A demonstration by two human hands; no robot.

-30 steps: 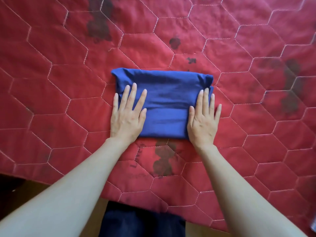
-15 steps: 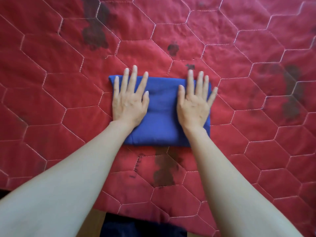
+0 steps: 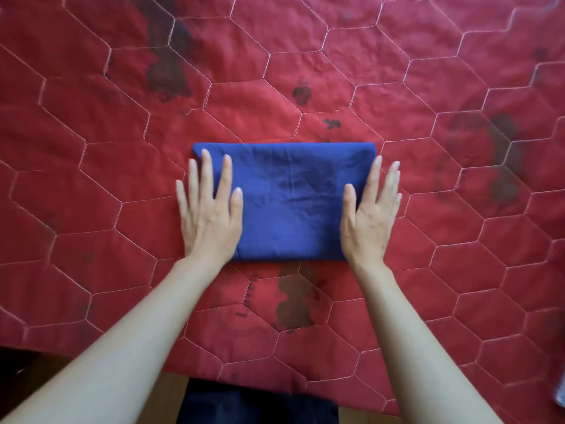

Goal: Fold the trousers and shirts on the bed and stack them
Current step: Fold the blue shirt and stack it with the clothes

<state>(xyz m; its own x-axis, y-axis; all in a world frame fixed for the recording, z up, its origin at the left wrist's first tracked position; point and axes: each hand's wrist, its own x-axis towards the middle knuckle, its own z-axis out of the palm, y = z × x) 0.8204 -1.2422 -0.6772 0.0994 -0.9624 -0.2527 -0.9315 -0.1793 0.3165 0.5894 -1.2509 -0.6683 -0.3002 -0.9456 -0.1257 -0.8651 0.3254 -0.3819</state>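
Folded dark-blue cloth garment (image 3: pixel 290 203), a flat rectangle with light creases, lay near the middle of the bed, on a red quilted bedspread with pale hexagon stitching (image 3: pixel 91 194). Whether it was a shirt or trousers could not be told from the fold.

Left hand (image 3: pixel 209 215) lay palm-down on the garment's left edge, fingers straight and spread; the outer fingers overhung onto the bedspread. Grip released, nothing grasped, only pressing flat.

Right hand (image 3: pixel 370 218) lay palm-down on the garment's right edge, fingers straight and close together, the outer ones over the bedspread. Grip likewise released, flat against the cloth.

The two hands were well apart, with the bare middle of the garment between them. Both forearms were bare and reached in from the near side.

Dark blotchy stains (image 3: pixel 166 65) marked the bedspread in several places: far left, right side, and just near of the garment. Dark cloth (image 3: pixel 256 405) showed below the bed's near edge; what it was could not be told.
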